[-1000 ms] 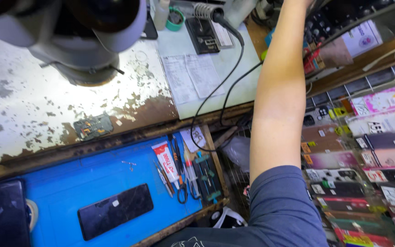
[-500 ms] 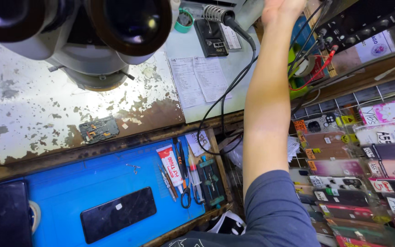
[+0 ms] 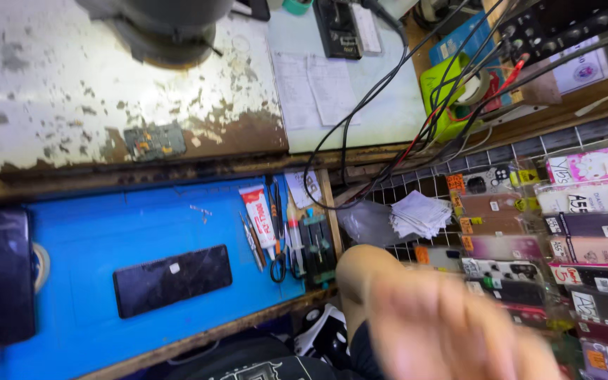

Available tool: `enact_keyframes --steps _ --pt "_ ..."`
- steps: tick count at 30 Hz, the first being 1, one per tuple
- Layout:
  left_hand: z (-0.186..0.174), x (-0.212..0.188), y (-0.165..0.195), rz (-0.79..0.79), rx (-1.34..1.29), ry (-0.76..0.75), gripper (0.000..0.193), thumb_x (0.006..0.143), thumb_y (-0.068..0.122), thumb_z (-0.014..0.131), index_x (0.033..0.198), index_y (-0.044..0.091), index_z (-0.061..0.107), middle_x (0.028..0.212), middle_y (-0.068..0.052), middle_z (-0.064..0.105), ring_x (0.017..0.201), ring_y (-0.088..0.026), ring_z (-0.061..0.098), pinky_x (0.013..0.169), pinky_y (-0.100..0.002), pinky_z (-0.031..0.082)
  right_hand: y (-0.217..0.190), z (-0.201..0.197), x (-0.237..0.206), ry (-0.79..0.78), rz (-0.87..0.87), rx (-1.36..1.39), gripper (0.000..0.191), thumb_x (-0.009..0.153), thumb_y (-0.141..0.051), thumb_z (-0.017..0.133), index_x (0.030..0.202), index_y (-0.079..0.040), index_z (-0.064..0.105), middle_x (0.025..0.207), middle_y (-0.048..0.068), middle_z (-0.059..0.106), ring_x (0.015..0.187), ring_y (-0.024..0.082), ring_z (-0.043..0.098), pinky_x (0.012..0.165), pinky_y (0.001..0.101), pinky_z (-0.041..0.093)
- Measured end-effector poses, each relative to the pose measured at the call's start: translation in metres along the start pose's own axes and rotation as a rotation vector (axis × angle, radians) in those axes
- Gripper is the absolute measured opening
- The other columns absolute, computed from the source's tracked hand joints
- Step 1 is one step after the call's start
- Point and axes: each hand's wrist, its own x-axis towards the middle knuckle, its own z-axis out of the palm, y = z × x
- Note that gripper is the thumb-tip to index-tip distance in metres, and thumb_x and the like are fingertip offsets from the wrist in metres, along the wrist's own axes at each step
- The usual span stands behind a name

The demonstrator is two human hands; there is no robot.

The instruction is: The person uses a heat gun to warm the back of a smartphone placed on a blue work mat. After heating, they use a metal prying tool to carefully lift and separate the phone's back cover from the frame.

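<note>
Low at the frame's right, blurred right hand (image 3: 452,331), grip unreadable, beside phone cases (image 3: 585,239); black phone (image 3: 172,279) on blue mat (image 3: 107,232)

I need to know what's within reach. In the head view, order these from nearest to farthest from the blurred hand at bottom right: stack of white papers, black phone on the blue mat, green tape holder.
From the hand:
1. Stack of white papers, just above it.
2. Black phone, left on the blue mat.
3. Green tape holder, far up top.
</note>
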Motion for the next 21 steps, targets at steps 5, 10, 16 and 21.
enact_keyframes --steps 5,10,16,21 --pt "-0.056 -0.133 0.043 -0.698 0.735 0.531 0.029 0.1 0.013 0.065 0.126 0.0 0.063 0.123 -0.009 0.062 0.117 -0.018 0.059 0.11 -0.037 0.047 -0.047 0.019 -0.002 -0.092 -0.152 0.124 0.017 0.101 -0.009 0.066 0.117 -0.003 0.064 0.111 0.011 0.068 0.095 0.023 0.066 0.085 0.0326 0.053" --pt "-0.06 -0.285 0.19 -1.031 1.109 1.041 0.026 0.108 0.013 0.062 0.13 -0.001 0.061 0.122 -0.009 0.061 0.115 -0.018 0.058 0.108 -0.035 0.047 -0.061 0.03 -0.027 -0.141 0.034 0.203 0.015 0.101 -0.005 0.067 0.116 -0.002 0.065 0.111 0.011 0.068 0.096 0.024 0.067 0.087 0.0326 0.053" --pt "-0.041 -0.386 0.227 -1.078 1.174 1.018 0.023 0.117 0.012 0.06 0.134 -0.002 0.058 0.121 -0.009 0.06 0.112 -0.018 0.057 0.105 -0.031 0.047 -0.063 -0.013 -0.083 -0.655 0.787 -0.093 0.014 0.1 -0.001 0.069 0.115 -0.002 0.066 0.112 0.011 0.069 0.098 0.024 0.067 0.089 0.0327 0.054" --pt "-0.033 -0.348 0.229 -1.341 0.958 1.197 0.021 0.115 0.018 0.058 0.126 0.0 0.06 0.112 -0.007 0.064 0.101 -0.017 0.062 0.095 -0.03 0.052 -0.083 -0.041 -0.117 -0.892 1.361 -0.461 0.016 0.096 0.001 0.07 0.111 0.002 0.069 0.1 0.01 0.072 0.082 0.021 0.065 0.076 0.03 0.053"
